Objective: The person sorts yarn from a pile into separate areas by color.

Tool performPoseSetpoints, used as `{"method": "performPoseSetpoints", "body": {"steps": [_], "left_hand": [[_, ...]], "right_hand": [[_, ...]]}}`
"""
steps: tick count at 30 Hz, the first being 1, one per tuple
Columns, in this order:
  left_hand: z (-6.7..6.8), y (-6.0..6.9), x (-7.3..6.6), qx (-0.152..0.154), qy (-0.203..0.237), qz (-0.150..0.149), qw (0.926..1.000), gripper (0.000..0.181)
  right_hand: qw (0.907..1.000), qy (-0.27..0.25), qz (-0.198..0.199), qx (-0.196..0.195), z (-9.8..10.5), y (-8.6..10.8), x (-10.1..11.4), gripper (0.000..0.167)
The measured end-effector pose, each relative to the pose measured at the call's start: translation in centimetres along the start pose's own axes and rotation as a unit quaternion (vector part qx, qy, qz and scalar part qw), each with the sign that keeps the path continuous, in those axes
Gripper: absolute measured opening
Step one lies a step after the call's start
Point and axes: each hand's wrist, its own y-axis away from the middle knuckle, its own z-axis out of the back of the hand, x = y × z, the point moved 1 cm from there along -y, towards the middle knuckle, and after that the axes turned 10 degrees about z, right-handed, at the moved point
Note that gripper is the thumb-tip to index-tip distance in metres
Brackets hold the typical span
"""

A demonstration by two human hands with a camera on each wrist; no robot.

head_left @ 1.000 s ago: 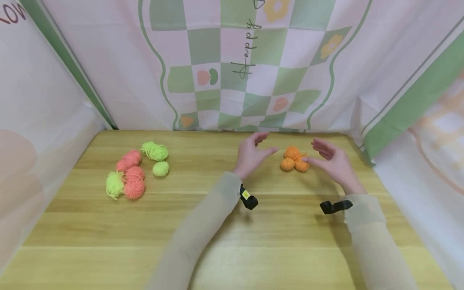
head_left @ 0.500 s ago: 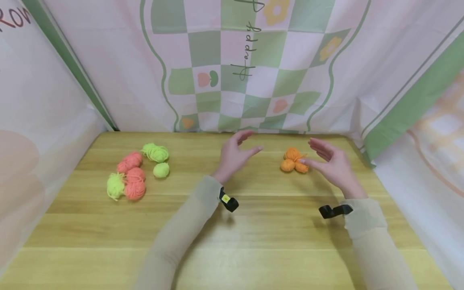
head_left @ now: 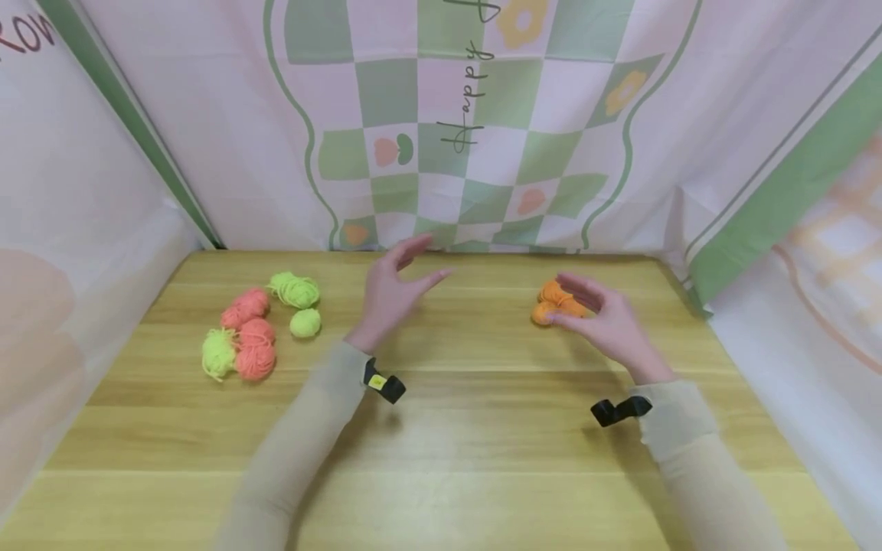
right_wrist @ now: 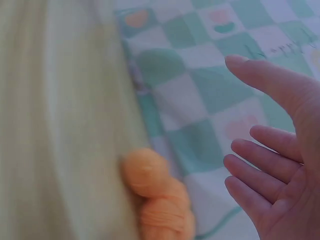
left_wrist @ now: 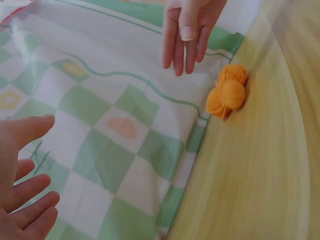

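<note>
Three orange yarn balls [head_left: 542, 313] sit touching each other on the right part of the table. My right hand [head_left: 609, 325] hovers over them with fingers and thumb apart, partly covering them in the head view; the wrist views show it holding nothing. My left hand [head_left: 394, 295] is in the air left of the table's middle, its thumb spread from its fingers and its palm empty. In the right wrist view the orange balls [right_wrist: 162, 215] lie beyond the fingertips [right_wrist: 235, 182], apart from them.
On the left of the wooden table [head_left: 441, 428] lie pink yarn balls [head_left: 256, 360] touching a yellow-green one [head_left: 219, 353]. Two more yellow-green balls [head_left: 295, 291] rest beside them. A checkered curtain [head_left: 441, 153] hangs along the back edge, with cloth at both sides.
My left hand has moved left, away from the orange balls. My right hand has shifted slightly left, covering more of them in the head view. The yarn balls have stayed in place.
</note>
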Motion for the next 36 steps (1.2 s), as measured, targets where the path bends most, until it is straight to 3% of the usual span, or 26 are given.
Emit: {"method": "performPoseSetpoints", "body": {"steps": [10,19,27,31,36], "left_hand": [[4.3,1.6,2.4,-0.027,-0.012,0.025,0.9992,0.052],[7.2,2.8,2.8,-0.037,-0.055,0.028,0.9974,0.056],[9.5,4.3,2.8,-0.036,-0.064,0.056,0.9957,0.058],[10.9,5.0,3.2,-0.045,-0.058,0.057,0.9957,0.059],[13.0,6.0,3.4,-0.067,-0.08,0.079,0.9914,0.061]], "right_hand": [[0.9985,-0.011,0.029,0.045,-3.1,-0.1,0.2,0.079],[0.9962,-0.012,0.059,0.063,-5.5,-0.3,0.8,0.077],[0.9933,-0.021,0.068,0.091,-7.4,-0.5,1.6,0.078],[0.992,-0.017,0.072,0.103,-8.4,-0.6,2.0,0.079],[0.991,-0.023,0.08,0.105,-9.5,-0.8,2.4,0.079]]}}
